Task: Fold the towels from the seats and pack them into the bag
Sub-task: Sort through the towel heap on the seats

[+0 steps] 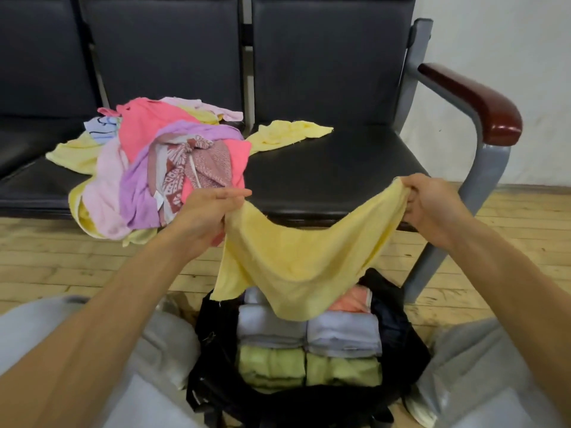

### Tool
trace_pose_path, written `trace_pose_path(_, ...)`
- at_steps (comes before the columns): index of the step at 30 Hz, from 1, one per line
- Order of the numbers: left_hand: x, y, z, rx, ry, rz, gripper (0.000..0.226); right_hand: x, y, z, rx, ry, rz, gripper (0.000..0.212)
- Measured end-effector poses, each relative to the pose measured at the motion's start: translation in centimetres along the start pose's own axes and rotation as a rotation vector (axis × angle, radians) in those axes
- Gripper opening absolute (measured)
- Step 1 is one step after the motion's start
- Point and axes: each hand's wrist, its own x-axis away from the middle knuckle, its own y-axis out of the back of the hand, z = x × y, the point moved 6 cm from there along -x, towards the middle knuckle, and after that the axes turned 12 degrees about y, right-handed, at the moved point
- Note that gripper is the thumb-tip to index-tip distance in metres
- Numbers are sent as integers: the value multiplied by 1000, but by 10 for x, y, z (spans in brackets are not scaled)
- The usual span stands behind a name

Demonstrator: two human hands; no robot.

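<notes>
A single wide-angle view, worn on the head, looks forward and steeply down from close above the bag (213,335), which lies low in mid-frame. Beyond the bag the seats (324,168) fill the upper half, their backs cut by the top edge. The left hand (204,214) and right hand (429,205) hold a towel (293,267) just above the bag, on outstretched arms.

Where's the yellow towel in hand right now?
Head view, centre: the yellow towel hangs stretched between left hand and right hand, over the open black bag, in front of the seat.
</notes>
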Motion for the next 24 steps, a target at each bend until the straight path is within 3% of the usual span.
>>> trace_pose_path(3, 3, 9, -12, 94, -38, -38, 37, -2, 9, 11, -163, -9, -70, 15)
trace_pose_path(5, 7, 15, -22, -15, -138, -114, 60, -4, 15, 17, -202, 18, -116, 20)
trace_pose_path(7, 12, 20, -30, -179, -229, -225, 67, -3, 23, 22, -174, 58, -174, 25)
trace_pose_path(13, 14, 27, -43, -530, -372, -423, 56, -4, 44, 29, -144, 123, -281, 27)
trace_pose_path(16, 6, 29, -45, -723, -408, -472, 54, -5, 42, 28, -130, 116, -223, 19)
trace_pose_path(19, 4, 31, -48, -792, -459, -494, 31, -4, 35, 24, -95, 100, -153, 10)
trace_pose_path(24, 3, 31, -46, -837, -467, -457, 42, 1, 29, 21, -35, 81, -137, 11)
